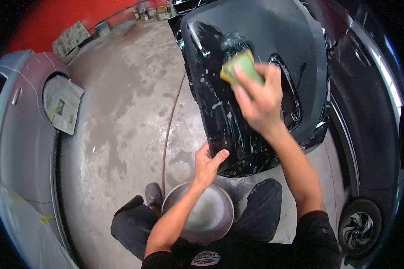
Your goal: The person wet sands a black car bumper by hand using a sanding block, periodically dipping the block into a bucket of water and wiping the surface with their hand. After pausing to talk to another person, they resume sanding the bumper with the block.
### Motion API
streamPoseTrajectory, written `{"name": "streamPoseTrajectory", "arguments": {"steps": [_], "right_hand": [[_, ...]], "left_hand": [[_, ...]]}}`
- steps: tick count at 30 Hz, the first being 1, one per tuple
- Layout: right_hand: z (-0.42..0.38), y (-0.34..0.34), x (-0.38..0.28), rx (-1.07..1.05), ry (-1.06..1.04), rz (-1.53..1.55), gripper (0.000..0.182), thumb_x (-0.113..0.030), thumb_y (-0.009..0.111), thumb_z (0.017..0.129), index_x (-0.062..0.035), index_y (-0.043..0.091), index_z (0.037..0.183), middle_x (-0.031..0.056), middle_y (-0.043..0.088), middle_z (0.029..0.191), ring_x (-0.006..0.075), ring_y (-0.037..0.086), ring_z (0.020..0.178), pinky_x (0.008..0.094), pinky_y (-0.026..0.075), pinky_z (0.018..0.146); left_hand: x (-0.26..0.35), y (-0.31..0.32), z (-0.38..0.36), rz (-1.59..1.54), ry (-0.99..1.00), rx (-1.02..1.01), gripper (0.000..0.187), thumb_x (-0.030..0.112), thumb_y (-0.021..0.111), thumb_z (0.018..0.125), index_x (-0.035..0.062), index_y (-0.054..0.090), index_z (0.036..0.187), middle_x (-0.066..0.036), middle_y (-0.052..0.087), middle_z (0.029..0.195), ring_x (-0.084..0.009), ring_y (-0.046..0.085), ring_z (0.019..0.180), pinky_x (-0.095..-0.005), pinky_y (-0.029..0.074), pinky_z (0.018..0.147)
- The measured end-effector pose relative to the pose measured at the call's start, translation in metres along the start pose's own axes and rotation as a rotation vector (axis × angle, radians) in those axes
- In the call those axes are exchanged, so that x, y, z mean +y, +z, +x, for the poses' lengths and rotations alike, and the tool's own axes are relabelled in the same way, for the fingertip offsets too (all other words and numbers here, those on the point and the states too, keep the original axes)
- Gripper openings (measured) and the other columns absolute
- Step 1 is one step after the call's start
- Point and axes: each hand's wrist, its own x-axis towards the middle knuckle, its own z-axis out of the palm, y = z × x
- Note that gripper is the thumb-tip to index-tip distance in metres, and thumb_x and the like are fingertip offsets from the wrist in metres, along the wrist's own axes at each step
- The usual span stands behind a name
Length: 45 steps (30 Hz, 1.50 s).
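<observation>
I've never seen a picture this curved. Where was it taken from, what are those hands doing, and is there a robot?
No robot here: the bare hands belong to a person wearing the camera on their head, so you look down past their own arms. The right hand holds a green and yellow pad over a dark car panel; motion blur hides whether it touches. The left hand grips the panel's near edge, thumb on top. Wet-looking streaks and pale spots lie on the panel. Below it, a round basin sits between the person's legs.
</observation>
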Motion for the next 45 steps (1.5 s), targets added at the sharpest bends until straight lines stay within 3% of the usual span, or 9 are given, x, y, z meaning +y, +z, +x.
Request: {"name": "streamPoseTrajectory", "arguments": {"steps": [2,4,10,13,30,36,40,42,45], "right_hand": [[-0.006,-0.003,-0.005,-0.046,0.040,0.035,0.049,-0.009,0.082,0.082,-0.0149,0.078,0.130,0.0176,0.062,0.110,0.0365,0.060,0.095,0.0447,0.051,0.078],[0.009,0.003,0.010,-0.004,-0.092,-0.042,0.048,-0.010,0.082,0.082,-0.0152,0.078,0.129,0.0169,0.062,0.109,0.0359,0.059,0.094,0.0450,0.051,0.078],[-0.006,-0.004,-0.004,-0.030,0.017,0.033,0.050,-0.009,0.084,0.078,-0.0153,0.080,0.127,0.0174,0.061,0.108,0.0359,0.060,0.095,0.0453,0.053,0.078],[0.013,0.002,0.009,-0.015,-0.094,-0.014,0.049,-0.008,0.083,0.078,-0.0147,0.078,0.126,0.0172,0.062,0.108,0.0364,0.059,0.094,0.0460,0.051,0.078],[0.002,-0.001,0.000,-0.037,-0.003,0.072,0.045,-0.010,0.083,0.081,-0.0134,0.078,0.126,0.0176,0.060,0.110,0.0365,0.059,0.097,0.0461,0.051,0.081],[0.024,0.010,0.012,0.026,0.003,-0.067,0.046,-0.008,0.082,0.081,-0.0142,0.078,0.127,0.0173,0.062,0.111,0.0371,0.060,0.100,0.0466,0.051,0.083],[-0.006,-0.003,-0.005,-0.032,0.055,0.092,0.047,-0.007,0.082,0.080,-0.0142,0.079,0.126,0.0192,0.064,0.113,0.0376,0.062,0.102,0.0461,0.052,0.084],[0.009,-0.001,0.008,-0.006,-0.056,-0.016,0.046,-0.007,0.082,0.080,-0.0139,0.079,0.125,0.0182,0.063,0.111,0.0371,0.061,0.100,0.0463,0.052,0.083],[0.020,0.007,0.010,0.037,-0.005,-0.039,0.044,-0.008,0.083,0.080,-0.0140,0.079,0.124,0.0169,0.061,0.107,0.0365,0.059,0.096,0.0466,0.051,0.082]], "left_hand": [[-0.002,-0.001,0.000,0.014,-0.022,-0.005,0.045,0.029,0.087,0.098,-0.0031,0.070,0.125,-0.006,0.078,0.115,-0.0126,0.069,0.103,-0.0314,0.054,0.097],[0.000,0.003,-0.002,-0.010,-0.004,-0.012,0.046,0.031,0.087,0.098,-0.0020,0.070,0.125,-0.006,0.077,0.117,-0.0136,0.069,0.105,-0.0324,0.054,0.098],[-0.002,0.001,0.000,0.005,0.010,0.000,0.042,0.028,0.086,0.099,-0.0031,0.070,0.124,-0.006,0.078,0.114,-0.0132,0.069,0.103,-0.0320,0.055,0.097],[-0.001,0.004,-0.002,-0.020,0.024,0.005,0.041,0.028,0.086,0.099,-0.0027,0.071,0.123,-0.006,0.078,0.113,-0.0132,0.070,0.102,-0.0317,0.055,0.096],[-0.002,0.000,0.001,0.041,0.015,0.035,0.040,0.028,0.086,0.099,-0.0023,0.072,0.121,-0.006,0.078,0.113,-0.0135,0.070,0.100,-0.0317,0.055,0.095],[-0.001,-0.001,0.000,0.016,0.037,0.007,0.038,0.026,0.086,0.099,-0.0019,0.072,0.122,-0.005,0.078,0.112,-0.0132,0.070,0.101,-0.0311,0.055,0.094],[-0.003,-0.001,0.003,0.004,-0.007,-0.003,0.045,0.033,0.086,0.099,-0.0002,0.071,0.125,-0.006,0.078,0.117,-0.0135,0.069,0.104,-0.0324,0.054,0.097],[-0.006,0.000,-0.001,-0.010,0.000,-0.013,0.045,0.033,0.085,0.099,-0.0002,0.071,0.125,-0.006,0.078,0.117,-0.0131,0.069,0.104,-0.0321,0.054,0.097],[-0.004,-0.002,0.001,0.034,0.021,-0.018,0.044,0.033,0.085,0.100,0.0001,0.071,0.125,-0.006,0.078,0.117,-0.0131,0.069,0.105,-0.0321,0.053,0.097]]}}
